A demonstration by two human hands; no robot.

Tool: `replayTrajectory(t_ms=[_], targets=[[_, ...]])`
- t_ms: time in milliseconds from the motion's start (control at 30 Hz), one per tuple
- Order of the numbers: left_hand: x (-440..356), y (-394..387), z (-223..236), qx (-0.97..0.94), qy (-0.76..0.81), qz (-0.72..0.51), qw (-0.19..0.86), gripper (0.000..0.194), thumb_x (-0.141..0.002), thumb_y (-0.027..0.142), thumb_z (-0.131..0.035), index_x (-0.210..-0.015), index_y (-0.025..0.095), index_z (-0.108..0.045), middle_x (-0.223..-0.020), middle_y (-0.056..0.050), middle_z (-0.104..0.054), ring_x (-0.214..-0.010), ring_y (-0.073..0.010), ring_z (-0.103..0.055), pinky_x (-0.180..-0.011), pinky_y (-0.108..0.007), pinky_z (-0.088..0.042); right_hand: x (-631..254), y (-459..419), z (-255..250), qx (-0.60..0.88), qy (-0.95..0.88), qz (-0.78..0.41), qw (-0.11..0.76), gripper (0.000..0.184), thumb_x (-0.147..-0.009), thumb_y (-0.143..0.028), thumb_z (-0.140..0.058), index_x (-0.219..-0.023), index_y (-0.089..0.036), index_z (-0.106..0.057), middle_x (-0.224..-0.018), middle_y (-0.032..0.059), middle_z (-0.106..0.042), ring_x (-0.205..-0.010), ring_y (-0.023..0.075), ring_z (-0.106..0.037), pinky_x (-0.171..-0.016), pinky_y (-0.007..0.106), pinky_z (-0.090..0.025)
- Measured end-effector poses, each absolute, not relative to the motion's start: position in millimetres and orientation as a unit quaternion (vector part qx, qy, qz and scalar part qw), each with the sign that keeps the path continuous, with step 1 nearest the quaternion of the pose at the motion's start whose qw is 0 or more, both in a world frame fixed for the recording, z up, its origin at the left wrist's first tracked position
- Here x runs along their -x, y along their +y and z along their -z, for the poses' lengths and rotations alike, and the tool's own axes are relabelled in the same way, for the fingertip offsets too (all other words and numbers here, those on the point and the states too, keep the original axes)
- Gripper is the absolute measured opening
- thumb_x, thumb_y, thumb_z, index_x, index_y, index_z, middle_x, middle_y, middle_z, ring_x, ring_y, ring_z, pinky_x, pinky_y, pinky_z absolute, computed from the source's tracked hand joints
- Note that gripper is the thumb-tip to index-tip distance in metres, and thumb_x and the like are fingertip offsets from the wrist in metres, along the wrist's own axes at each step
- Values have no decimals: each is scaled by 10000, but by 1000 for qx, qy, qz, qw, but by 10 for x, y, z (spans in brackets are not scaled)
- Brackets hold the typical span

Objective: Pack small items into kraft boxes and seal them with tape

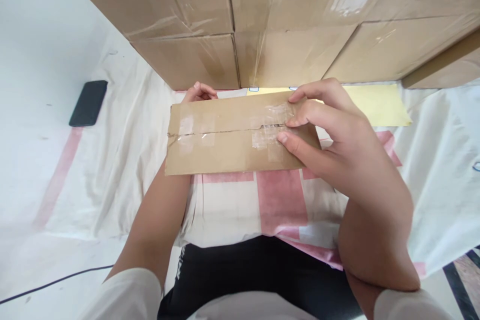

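Observation:
A flat, narrow cardboard box [225, 152] is held up in front of me. A seam runs along its face, with strips of clear tape [265, 136] across it near both ends; at the right end the seam shows a ragged gap. My left hand [200, 92] is behind the box, mostly hidden, with only curled fingers showing above its top edge; it holds the box from behind. My right hand [330, 125] is on the right end. Its thumb and index finger press close together at the taped seam, and another finger rests on the top edge.
Large taped cardboard cartons [292, 55] stand side by side just beyond the box. Yellow paper sheets [375, 105] lie at their foot. A black phone-like object [89, 103] lies at left on the white and pink cloth [225, 210]. A dark cable [56, 280] crosses the lower left.

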State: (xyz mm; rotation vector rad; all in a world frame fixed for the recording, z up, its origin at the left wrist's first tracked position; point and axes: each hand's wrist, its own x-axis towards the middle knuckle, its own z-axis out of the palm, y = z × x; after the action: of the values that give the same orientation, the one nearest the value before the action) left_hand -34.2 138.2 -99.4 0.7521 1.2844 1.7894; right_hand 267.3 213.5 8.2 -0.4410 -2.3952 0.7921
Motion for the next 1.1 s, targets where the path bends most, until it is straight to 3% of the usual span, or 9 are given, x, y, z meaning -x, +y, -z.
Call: replayTrajectory(t_ms=[1100], targets=[[294,1391,957,-279,527,-700,393,490,-1042,445,-429,-735,188,-711,-707,-37,-611,-627,-123,-575,-606,-253,-449,-2668,2121,-93,167,-900,-282,288,95,-967,-240,-613,-874,-238,-595,-1202,94,-588,-1158,299,-596,-1007,547,-513]])
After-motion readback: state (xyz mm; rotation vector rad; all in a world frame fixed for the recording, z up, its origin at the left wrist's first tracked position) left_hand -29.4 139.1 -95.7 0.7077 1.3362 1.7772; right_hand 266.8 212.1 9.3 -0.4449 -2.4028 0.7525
